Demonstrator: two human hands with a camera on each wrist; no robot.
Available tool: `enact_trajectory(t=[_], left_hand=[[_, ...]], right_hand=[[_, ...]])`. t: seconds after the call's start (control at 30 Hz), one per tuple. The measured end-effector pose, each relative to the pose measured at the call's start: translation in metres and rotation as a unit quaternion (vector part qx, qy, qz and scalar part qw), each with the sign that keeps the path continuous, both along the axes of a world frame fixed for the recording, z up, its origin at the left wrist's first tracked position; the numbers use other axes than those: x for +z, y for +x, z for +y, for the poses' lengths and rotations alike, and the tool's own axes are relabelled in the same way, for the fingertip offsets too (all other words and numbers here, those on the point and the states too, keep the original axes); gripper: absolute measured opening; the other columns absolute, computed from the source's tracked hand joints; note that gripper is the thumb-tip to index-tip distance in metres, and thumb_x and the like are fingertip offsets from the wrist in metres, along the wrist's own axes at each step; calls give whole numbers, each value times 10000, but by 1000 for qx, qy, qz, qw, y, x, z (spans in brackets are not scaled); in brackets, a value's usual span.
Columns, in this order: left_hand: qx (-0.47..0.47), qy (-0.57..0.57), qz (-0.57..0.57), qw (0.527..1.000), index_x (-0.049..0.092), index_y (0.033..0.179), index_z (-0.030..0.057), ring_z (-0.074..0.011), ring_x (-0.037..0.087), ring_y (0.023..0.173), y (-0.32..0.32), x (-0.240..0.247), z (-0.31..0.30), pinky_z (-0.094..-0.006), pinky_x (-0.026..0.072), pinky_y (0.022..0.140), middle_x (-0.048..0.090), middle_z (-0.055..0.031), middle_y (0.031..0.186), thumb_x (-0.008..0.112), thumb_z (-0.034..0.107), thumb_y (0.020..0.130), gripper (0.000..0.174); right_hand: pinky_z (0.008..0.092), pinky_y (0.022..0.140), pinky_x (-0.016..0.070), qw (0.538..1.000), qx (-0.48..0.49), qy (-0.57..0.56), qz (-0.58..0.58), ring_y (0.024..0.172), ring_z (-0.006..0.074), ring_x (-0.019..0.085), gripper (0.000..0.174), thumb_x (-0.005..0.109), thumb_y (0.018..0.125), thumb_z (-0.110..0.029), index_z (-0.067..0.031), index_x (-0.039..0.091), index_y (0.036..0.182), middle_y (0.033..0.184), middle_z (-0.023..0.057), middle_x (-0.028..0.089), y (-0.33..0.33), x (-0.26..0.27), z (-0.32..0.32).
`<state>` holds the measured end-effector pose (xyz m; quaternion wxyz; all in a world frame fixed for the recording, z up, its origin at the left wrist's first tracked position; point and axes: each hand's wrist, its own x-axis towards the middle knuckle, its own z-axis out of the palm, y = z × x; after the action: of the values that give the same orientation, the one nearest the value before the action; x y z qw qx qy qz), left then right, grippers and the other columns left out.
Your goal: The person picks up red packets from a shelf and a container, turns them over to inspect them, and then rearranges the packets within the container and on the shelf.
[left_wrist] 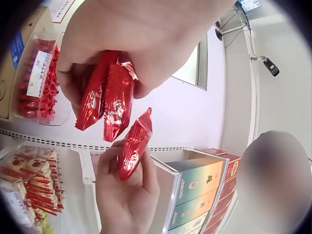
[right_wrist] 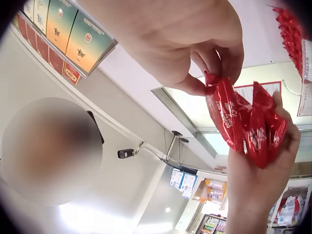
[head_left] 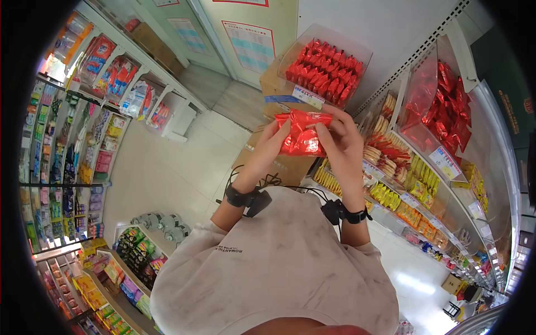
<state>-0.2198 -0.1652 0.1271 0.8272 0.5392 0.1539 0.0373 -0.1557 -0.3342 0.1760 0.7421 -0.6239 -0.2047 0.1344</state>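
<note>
Your left hand (head_left: 271, 140) and right hand (head_left: 346, 138) grip pillow-shaped red foil packets (head_left: 297, 138) at 1 o'clock, head view. Left-wrist view: left holds two, right one. Right-wrist view: likely grouping; the next move calls for aligning edges.

- A brown cardboard box (head_left: 272, 84) carries a clear plastic bin (head_left: 363, 56) — red foil packets (head_left: 325, 71) stand in close rows inside.
- A long white tiered shelf (head_left: 487, 131) bears, on its upper tier, loosely piled red glossy packets (head_left: 446, 109) and small yellow packets (head_left: 473, 184) near them; a lower tier holds round pale wrapped biscuits (head_left: 382, 124) and bright orange packets (head_left: 421, 223).
- Grey rounded objects (head_left: 161, 221) sit clustered on the pale tiled floor (head_left: 167, 159).
</note>
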Motion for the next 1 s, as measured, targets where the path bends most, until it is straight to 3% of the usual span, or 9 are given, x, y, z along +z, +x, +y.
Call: enact_trajectory(t=[0.1, 0.3, 0.4, 0.5, 0.63, 0.73, 0.83, 0.93, 1.0], left_hand=[[24, -159, -21, 987, 528, 1399, 3, -106, 634, 1120, -6, 4, 4, -284, 497, 971, 655, -82, 1275, 523, 423, 1076, 530], [-3, 5, -8, 1000, 541, 1357, 7, -128, 628, 1100, -20, 1, 21, -294, 513, 940, 643, -80, 1248, 671, 350, 1011, 504], [46, -45, -34, 997, 523, 1338, 5, -121, 616, 1088, -18, -2, 27, -288, 516, 927, 629, -78, 1238, 729, 280, 977, 498], [79, -41, -44, 995, 511, 1332, 2, -122, 611, 1093, -17, -5, 38, -287, 516, 925, 628, -80, 1220, 732, 256, 976, 491], [41, -26, -32, 998, 497, 1342, -3, -125, 609, 1095, -15, -16, 60, -281, 517, 922, 628, -88, 1203, 729, 245, 978, 498], [76, 43, -74, 993, 500, 1349, -8, -123, 612, 1072, -10, -29, 60, -273, 512, 914, 632, -89, 1193, 725, 248, 980, 502], [-5, -44, -62, 997, 533, 1329, -18, -118, 611, 1052, -5, -31, 64, -272, 507, 895, 637, -90, 1203, 723, 257, 982, 482], [-8, -23, -87, 996, 569, 1304, -21, -114, 615, 1045, 6, -35, 64, -272, 504, 885, 647, -90, 1216, 718, 262, 985, 452], [0, 110, -80, 991, 575, 1308, -20, -119, 621, 1046, 18, -49, 71, -275, 502, 890, 658, -83, 1206, 713, 261, 989, 446]], right_hand=[[283, 909, 540, 998, -44, -35, -30, 1005, 132, 666, 460, 697, 963, -61, -5, 511, 1381, 1138, 83, 699, -6, -12, 17], [323, 928, 536, 983, -117, -85, -109, 1054, 188, 647, 469, 699, 964, -83, 1, 500, 1381, 1145, 93, 636, -19, -31, 50], [325, 953, 518, 968, -116, -143, -172, 1097, 184, 629, 434, 652, 1009, -134, 18, 495, 1384, 1192, 106, 640, -27, -39, 65], [322, 972, 502, 994, -16, -112, 6, 1149, 168, 603, 445, 605, 1047, -183, 36, 477, 1412, 1284, 111, 618, -48, -43, 80], [295, 1017, 451, 992, 23, -73, 104, 1233, 135, 519, 550, 637, 1035, -183, 61, 420, 1477, 1402, 108, 541, -57, -41, 86], [303, 1018, 481, 994, -1, -74, 84, 1222, 148, 564, 630, 718, 970, -136, 28, 408, 1493, 1370, 106, 574, -43, -50, 83], [314, 1011, 499, 990, 46, -102, 91, 1214, 157, 584, 660, 751, 933, -105, 12, 410, 1487, 1335, 100, 597, -22, -52, 74], [330, 1006, 507, 991, 51, -89, 91, 1226, 168, 586, 644, 762, 916, -90, 0, 432, 1461, 1319, 95, 610, -10, -61, 74], [340, 998, 512, 995, 35, -64, 70, 1225, 169, 592, 637, 781, 898, -100, -6, 450, 1435, 1305, 93, 620, -2, -62, 79]])
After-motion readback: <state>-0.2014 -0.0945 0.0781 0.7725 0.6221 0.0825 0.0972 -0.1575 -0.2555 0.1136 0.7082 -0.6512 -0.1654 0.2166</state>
